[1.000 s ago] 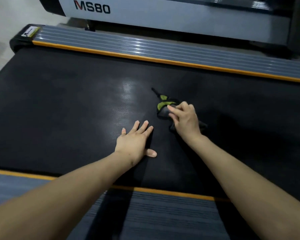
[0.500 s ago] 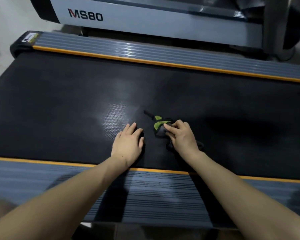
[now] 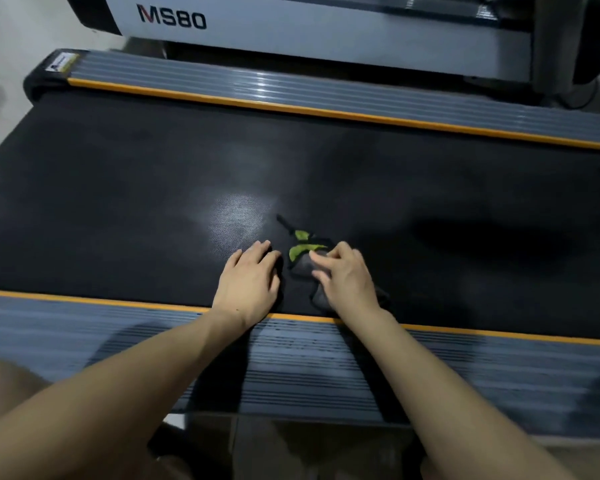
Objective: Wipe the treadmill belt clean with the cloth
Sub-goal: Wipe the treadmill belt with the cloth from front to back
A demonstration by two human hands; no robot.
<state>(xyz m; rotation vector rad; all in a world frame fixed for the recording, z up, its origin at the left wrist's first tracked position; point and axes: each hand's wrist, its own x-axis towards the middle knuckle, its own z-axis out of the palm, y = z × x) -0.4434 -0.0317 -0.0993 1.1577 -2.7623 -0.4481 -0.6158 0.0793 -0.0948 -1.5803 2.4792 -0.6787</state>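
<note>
Black textured belt (image 3: 118,188) fills most of our view, with a pale glare patch near its middle. We see orange-edged grey ribbed side rails on both long sides: far rail (image 3: 326,95) and near rail (image 3: 84,327). Behind the far rail sits a grey machine housing marked "MS80" (image 3: 172,18).

Our two bare forearms reach across the near rail onto the belt. Our left hand (image 3: 248,280) lies flat on the belt, palm down, fingers straight and close together, gripping nothing. Our right hand (image 3: 347,277) is just beside it, fingers bent and pressing down on the cloth (image 3: 303,258), thumb side toward the left hand. We can't tell whether the fingers only press it or actually pinch it.

Cloth is dark grey with green patches, crumpled, lying on the belt near the near rail, partly under the right hand, with a thin dark strip trailing toward the glare patch. Left hand and cloth are close but not touching.
</note>
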